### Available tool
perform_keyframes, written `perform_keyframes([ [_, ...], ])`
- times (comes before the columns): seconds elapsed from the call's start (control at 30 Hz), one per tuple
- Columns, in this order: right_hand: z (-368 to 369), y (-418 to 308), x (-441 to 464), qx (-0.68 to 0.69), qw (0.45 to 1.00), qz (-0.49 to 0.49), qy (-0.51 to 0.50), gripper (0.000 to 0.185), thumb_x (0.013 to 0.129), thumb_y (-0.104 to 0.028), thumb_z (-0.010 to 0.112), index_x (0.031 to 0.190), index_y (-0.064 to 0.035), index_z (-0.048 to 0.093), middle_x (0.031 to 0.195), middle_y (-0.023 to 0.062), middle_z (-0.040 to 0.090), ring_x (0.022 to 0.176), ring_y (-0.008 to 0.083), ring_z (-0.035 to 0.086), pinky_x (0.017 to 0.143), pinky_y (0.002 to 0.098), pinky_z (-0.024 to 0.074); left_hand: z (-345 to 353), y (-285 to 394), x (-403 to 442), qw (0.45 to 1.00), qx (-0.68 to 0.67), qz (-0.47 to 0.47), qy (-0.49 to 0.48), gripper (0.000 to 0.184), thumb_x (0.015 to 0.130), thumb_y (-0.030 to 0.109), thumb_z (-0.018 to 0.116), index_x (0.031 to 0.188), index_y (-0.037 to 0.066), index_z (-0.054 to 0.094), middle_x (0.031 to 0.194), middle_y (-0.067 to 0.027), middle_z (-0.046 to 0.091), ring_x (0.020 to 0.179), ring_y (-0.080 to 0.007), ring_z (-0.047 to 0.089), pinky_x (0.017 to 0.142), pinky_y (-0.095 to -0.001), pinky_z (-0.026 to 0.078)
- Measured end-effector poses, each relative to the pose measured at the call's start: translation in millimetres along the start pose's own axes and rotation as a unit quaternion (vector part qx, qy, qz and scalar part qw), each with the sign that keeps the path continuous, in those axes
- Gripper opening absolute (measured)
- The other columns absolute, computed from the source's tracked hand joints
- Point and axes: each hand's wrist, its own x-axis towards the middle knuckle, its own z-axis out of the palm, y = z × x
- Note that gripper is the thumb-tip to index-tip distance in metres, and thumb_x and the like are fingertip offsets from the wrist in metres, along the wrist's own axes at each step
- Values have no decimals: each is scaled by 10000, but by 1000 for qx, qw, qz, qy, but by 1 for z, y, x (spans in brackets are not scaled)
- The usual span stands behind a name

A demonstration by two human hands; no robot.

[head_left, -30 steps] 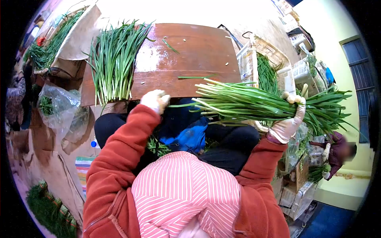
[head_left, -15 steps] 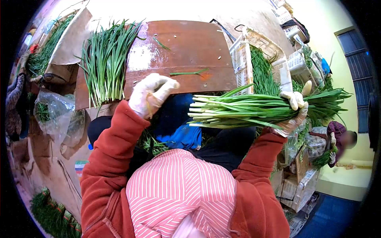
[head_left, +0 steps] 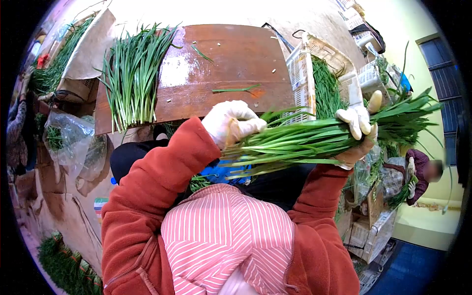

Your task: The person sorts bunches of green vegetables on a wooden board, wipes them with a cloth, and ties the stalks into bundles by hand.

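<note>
My right hand (head_left: 358,125), in a white glove, is closed around a bunch of garlic chives (head_left: 300,140) near its leafy end. The bunch lies sideways above my lap, pale stem ends to the left and green leaf tips to the right. My left hand (head_left: 232,124), also gloved, has its fingers pinched together on the stalks toward the stem end. Some stalks there are blurred. A second pile of garlic chives (head_left: 135,78) rests on the left part of the brown wooden table (head_left: 226,59), stems toward me.
A white plastic crate (head_left: 301,73) holding greens stands right of the table. A few loose leaves (head_left: 236,90) lie on the tabletop. At left are a clear plastic bag (head_left: 73,142) and more greens (head_left: 64,59). Another person (head_left: 418,174) handles greens at far right.
My left hand has moved right and slightly down, from beside the bunch onto its stalks. The bunch has tilted, its leaf end a little higher. My right hand keeps its hold.
</note>
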Motion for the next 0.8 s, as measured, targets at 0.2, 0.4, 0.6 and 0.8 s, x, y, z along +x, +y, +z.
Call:
perform_keyframes([
  [0.2,-8,-27,8,-48,997,-59,-29,512,883,-105,527,1355,-27,348,742,-27,467,624,82,449,806,312,402,-37,-63,-28,946,314,35,78,125,781,171,668,814,50,679,735,-129,566,685,-264,559,647,-345,452],
  [0.4,-14,-44,12,-42,997,-62,-7,520,869,-82,530,1353,-26,350,738,-27,466,628,86,450,795,309,411,-79,-101,-66,852,471,-229,-11,269,711,266,720,820,31,648,765,-194,615,742,-362,602,694,-411,475],
  [0.6,-2,2,35,-315,949,-5,12,256,856,-133,565,1076,-4,582,806,-11,526,741,108,513,822,313,430,-52,2,-27,958,232,147,76,839,680,299,771,1343,8,346,1276,-250,437,1214,-351,411,1028,-381,315],
  [0.8,56,106,54,-522,849,81,-29,219,837,-150,610,1018,-27,612,847,41,664,718,155,610,727,315,490,14,33,15,948,-123,266,122,1032,635,354,809,1409,33,206,1392,-140,340,1274,-298,343,1039,-383,319],
])
